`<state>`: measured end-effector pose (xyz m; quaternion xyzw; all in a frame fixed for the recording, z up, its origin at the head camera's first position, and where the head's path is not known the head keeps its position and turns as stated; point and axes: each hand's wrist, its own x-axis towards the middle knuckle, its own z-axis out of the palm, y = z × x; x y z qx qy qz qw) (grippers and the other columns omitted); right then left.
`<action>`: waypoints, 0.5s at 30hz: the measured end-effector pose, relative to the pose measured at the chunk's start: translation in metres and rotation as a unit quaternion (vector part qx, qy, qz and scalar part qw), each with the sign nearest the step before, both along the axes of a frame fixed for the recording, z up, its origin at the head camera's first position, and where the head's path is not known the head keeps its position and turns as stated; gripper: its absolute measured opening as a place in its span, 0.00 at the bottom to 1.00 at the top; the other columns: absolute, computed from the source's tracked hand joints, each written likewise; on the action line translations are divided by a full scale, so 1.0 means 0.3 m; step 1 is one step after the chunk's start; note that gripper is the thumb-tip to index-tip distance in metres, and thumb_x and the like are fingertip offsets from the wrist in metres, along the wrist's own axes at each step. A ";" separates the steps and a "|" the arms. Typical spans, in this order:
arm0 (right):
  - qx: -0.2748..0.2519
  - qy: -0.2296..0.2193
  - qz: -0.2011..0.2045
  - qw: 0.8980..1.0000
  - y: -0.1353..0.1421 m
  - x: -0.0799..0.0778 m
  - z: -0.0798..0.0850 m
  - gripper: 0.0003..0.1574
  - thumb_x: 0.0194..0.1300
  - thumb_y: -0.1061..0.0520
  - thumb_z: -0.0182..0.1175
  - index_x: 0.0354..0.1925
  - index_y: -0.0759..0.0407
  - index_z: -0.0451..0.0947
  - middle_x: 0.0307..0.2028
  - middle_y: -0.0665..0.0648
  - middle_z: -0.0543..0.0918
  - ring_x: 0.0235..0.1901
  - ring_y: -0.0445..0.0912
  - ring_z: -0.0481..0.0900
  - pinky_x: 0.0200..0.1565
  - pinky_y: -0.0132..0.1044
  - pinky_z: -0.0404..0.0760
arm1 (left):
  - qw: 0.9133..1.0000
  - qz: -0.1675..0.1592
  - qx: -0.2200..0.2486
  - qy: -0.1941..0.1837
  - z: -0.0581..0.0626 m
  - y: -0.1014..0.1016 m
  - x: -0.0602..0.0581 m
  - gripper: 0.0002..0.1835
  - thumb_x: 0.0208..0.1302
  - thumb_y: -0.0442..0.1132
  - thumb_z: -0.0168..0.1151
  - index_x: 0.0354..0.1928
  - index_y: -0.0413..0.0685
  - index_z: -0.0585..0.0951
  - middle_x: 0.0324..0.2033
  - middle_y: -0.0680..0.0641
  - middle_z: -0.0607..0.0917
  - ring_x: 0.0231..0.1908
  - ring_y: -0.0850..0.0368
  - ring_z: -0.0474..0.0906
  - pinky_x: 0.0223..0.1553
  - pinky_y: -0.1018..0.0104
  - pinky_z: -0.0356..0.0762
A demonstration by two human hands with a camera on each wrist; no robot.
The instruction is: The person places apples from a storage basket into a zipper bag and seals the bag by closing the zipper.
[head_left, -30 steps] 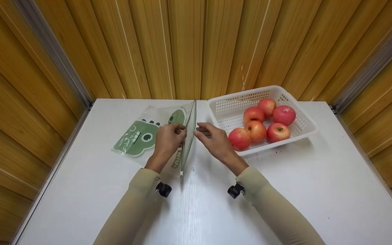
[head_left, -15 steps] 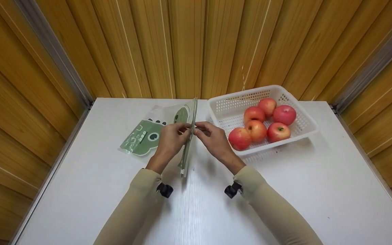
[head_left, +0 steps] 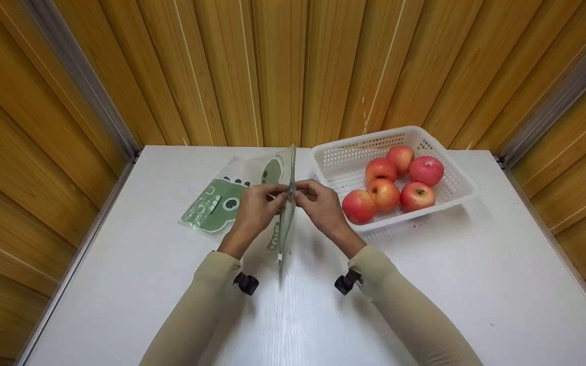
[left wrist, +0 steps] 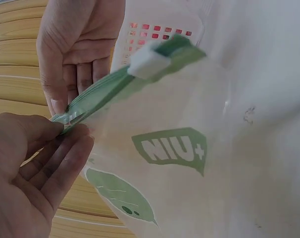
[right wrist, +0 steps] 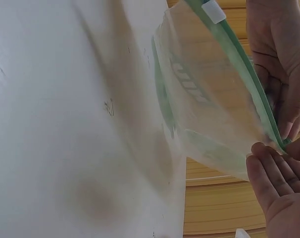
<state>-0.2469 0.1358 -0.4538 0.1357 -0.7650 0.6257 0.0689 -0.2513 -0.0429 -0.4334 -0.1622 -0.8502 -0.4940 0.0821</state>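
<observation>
A clear zip bag (head_left: 206, 208) with green cartoon prints lies partly on the table, its zip edge raised between the two hands. My left hand (head_left: 257, 207) pinches this green edge from the left, thumb against fingers. From the other side, my right hand (head_left: 323, 208) pinches the edge at almost the same spot. A white slider (left wrist: 149, 62) sits near the end of the zip, apart from both hands. In the right wrist view, the bag's side panel (right wrist: 204, 74) hangs below the green strip. Whether the zip is parted at the fingertips is unclear.
A white perforated basket (head_left: 344, 175) with several red apples (head_left: 383, 194) stands just right of the right hand. The white table (head_left: 99, 284) ends at a wood-patterned wall (head_left: 277, 71) behind the bag, with similar panels at both sides.
My right hand has moved left and taken hold of the bag's zip edge, from which it was apart. The left hand and bag have shifted slightly right.
</observation>
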 end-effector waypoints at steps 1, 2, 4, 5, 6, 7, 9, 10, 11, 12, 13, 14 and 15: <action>0.002 0.001 -0.007 1.000 0.000 -0.001 0.001 0.13 0.76 0.65 0.62 0.54 0.68 0.85 0.41 0.59 0.90 0.44 0.49 0.90 0.49 0.39 0.88 | 1.000 0.005 -0.003 0.006 0.001 -0.001 0.001 0.08 0.71 0.29 0.67 0.47 0.38 0.91 0.35 0.44 0.91 0.30 0.56 0.86 0.32 0.67 0.87; 0.006 0.002 -0.016 1.000 0.000 -0.001 0.002 0.12 0.75 0.65 0.62 0.53 0.67 0.85 0.40 0.59 0.90 0.43 0.49 0.90 0.47 0.39 0.89 | 1.000 0.012 -0.007 0.016 0.001 -0.001 0.002 0.08 0.71 0.29 0.67 0.47 0.39 0.92 0.35 0.45 0.91 0.30 0.56 0.86 0.32 0.66 0.86; 0.015 0.004 -0.036 0.999 0.000 -0.001 0.005 0.11 0.73 0.65 0.62 0.51 0.66 0.86 0.37 0.58 0.90 0.40 0.48 0.90 0.45 0.37 0.89 | 0.999 0.032 -0.017 0.038 0.004 -0.001 0.004 0.08 0.69 0.30 0.67 0.46 0.39 0.92 0.34 0.44 0.91 0.31 0.55 0.86 0.32 0.64 0.86; 0.022 0.004 -0.047 0.999 0.000 -0.001 0.007 0.11 0.73 0.65 0.62 0.50 0.65 0.87 0.36 0.57 0.90 0.38 0.47 0.89 0.43 0.36 0.89 | 0.998 0.044 -0.023 0.050 0.005 -0.001 0.005 0.09 0.68 0.29 0.67 0.46 0.39 0.92 0.34 0.44 0.90 0.31 0.54 0.86 0.33 0.63 0.86; 0.028 0.007 -0.058 0.998 0.000 -0.001 0.009 0.10 0.72 0.65 0.62 0.48 0.65 0.87 0.35 0.56 0.90 0.36 0.46 0.89 0.41 0.35 0.88 | 0.996 0.055 -0.028 0.063 0.006 -0.001 0.006 0.08 0.68 0.30 0.68 0.45 0.39 0.92 0.33 0.44 0.90 0.32 0.54 0.86 0.33 0.62 0.86; 0.034 0.010 -0.067 0.997 -0.001 -0.002 0.010 0.10 0.71 0.66 0.62 0.47 0.65 0.87 0.34 0.56 0.89 0.35 0.46 0.88 0.40 0.35 0.88 | 0.994 0.066 -0.033 0.077 0.008 -0.001 0.006 0.08 0.67 0.30 0.68 0.44 0.39 0.92 0.33 0.44 0.90 0.32 0.53 0.86 0.33 0.61 0.87; 0.041 0.017 -0.082 0.996 -0.001 -0.002 0.012 0.10 0.70 0.66 0.61 0.46 0.65 0.87 0.32 0.55 0.89 0.32 0.45 0.88 0.38 0.33 0.88 | 0.990 0.083 -0.042 0.102 0.011 -0.001 0.007 0.07 0.66 0.30 0.69 0.43 0.38 0.92 0.32 0.44 0.90 0.32 0.52 0.86 0.34 0.60 0.87; 0.044 0.022 -0.088 0.995 0.000 -0.003 0.013 0.09 0.70 0.66 0.61 0.45 0.65 0.87 0.32 0.55 0.89 0.32 0.45 0.87 0.37 0.33 0.87 | 0.989 0.090 -0.045 0.112 0.013 -0.002 0.006 0.06 0.66 0.30 0.70 0.42 0.39 0.92 0.31 0.44 0.89 0.32 0.52 0.86 0.34 0.60 0.86; 0.050 0.026 -0.094 0.994 0.001 -0.004 0.013 0.09 0.70 0.66 0.62 0.45 0.65 0.87 0.31 0.55 0.88 0.31 0.45 0.87 0.36 0.33 0.87 | 0.987 0.095 -0.047 0.120 0.014 -0.003 0.007 0.06 0.66 0.30 0.70 0.42 0.39 0.92 0.31 0.44 0.89 0.31 0.53 0.86 0.34 0.59 0.86; 0.054 0.030 -0.098 0.993 0.002 -0.004 0.014 0.08 0.70 0.66 0.62 0.44 0.66 0.87 0.31 0.55 0.88 0.31 0.45 0.87 0.36 0.32 0.87 | 0.986 0.098 -0.049 0.127 0.017 -0.004 0.008 0.06 0.66 0.30 0.71 0.41 0.39 0.92 0.30 0.44 0.89 0.31 0.53 0.85 0.34 0.59 0.86; 0.059 0.034 -0.100 0.993 0.003 -0.005 0.014 0.08 0.70 0.66 0.62 0.44 0.66 0.87 0.31 0.55 0.88 0.31 0.45 0.87 0.35 0.32 0.87 | 0.985 0.098 -0.050 0.130 0.019 -0.007 0.009 0.05 0.66 0.30 0.71 0.41 0.39 0.92 0.30 0.44 0.89 0.31 0.53 0.85 0.34 0.59 0.86; 0.066 0.038 -0.103 0.992 0.004 -0.004 0.015 0.07 0.71 0.66 0.63 0.44 0.66 0.87 0.31 0.55 0.88 0.31 0.44 0.86 0.35 0.32 0.87 | 0.985 0.098 -0.052 0.131 0.022 -0.009 0.010 0.05 0.66 0.30 0.71 0.41 0.39 0.92 0.30 0.45 0.89 0.31 0.53 0.84 0.34 0.59 0.86; 0.075 0.043 -0.105 0.991 0.006 -0.005 0.015 0.07 0.71 0.66 0.63 0.44 0.66 0.87 0.31 0.55 0.88 0.31 0.44 0.86 0.35 0.31 0.86 | 0.985 0.096 -0.053 0.130 0.024 -0.012 0.011 0.05 0.66 0.30 0.72 0.41 0.39 0.92 0.30 0.45 0.88 0.31 0.53 0.84 0.33 0.59 0.86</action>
